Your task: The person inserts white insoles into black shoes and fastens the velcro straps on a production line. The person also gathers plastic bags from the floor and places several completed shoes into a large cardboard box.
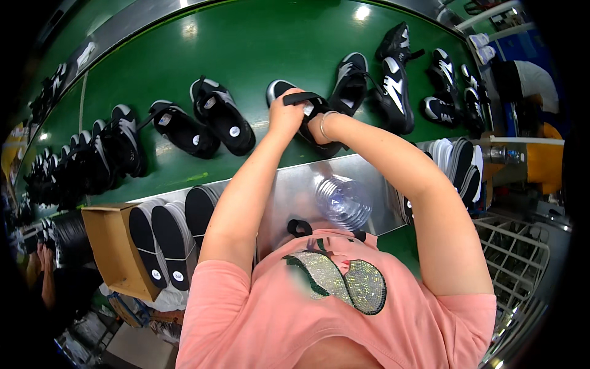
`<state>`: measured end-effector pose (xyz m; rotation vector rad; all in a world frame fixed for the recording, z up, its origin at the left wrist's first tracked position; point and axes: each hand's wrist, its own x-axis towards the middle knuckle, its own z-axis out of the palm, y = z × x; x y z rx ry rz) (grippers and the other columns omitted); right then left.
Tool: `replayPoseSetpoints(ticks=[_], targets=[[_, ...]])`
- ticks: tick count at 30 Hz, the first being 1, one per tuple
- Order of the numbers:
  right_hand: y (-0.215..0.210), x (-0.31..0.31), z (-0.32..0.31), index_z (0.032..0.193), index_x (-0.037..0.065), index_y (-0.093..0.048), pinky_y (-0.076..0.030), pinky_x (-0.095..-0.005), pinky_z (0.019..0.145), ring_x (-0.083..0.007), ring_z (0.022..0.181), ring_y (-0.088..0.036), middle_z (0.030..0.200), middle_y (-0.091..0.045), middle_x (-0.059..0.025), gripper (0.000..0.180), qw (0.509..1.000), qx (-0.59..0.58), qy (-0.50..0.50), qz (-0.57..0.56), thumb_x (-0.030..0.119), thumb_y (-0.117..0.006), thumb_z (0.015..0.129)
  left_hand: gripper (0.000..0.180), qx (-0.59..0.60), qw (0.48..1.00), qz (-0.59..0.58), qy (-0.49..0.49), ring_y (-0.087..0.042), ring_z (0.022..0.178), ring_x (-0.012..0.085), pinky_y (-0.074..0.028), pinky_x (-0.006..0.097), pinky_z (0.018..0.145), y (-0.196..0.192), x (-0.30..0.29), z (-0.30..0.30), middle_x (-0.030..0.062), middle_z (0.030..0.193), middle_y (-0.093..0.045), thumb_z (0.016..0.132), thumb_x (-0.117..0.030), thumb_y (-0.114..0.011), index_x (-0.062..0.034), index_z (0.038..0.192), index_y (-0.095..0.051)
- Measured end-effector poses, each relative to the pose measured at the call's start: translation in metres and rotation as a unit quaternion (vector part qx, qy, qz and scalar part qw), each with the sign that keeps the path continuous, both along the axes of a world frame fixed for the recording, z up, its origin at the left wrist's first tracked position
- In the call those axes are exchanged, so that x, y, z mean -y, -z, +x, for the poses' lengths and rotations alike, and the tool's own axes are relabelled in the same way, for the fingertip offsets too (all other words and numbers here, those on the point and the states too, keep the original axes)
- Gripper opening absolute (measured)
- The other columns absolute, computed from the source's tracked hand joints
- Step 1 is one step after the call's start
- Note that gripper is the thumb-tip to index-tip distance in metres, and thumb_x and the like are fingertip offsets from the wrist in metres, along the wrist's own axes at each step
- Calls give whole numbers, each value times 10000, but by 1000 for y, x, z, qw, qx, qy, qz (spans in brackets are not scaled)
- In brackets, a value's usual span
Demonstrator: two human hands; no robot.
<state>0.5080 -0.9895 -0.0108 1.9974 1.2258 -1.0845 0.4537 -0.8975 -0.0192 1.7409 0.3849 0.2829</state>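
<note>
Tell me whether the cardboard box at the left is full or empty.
Full. The box stands open and black insoles are packed upright in it, rising above its rim.

Black shoes [222, 115] line the green belt [246, 43], a cardboard box [114, 246] of insoles [163, 237] sits left, a clear plastic bottle [343, 200] lies near, a wire basket [516, 252] stands right.

Shoes [203, 126] in a row on the belt [246, 43], insoles [163, 237] left, bottle [342, 200] on the shelf [289, 190]
</note>
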Motion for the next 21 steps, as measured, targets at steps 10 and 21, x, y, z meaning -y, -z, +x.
replayPoseSetpoints(ticks=[10,21], targets=[[-28,7,-16,910,66,-648,-503,-335,659,-219,854,-614,947,-629,-80,230,996,82,-3,18,88,-579,692,158,-11,997,67,-49,-578,763,328,-458,370,667,13,8,4,144,790,-611,754,-147,-491,-97,837,-616],[-55,31,-29,1047,-13,-513,-229,-458,913,-297,945,-565,977,-597,-180,386,972,-32,207,105,197,-471,725,155,-26,999,-10,-32,-583,742,312,-458,343,656,6,6,0,127,767,-612,749,-186,-558,-80,854,-599]])
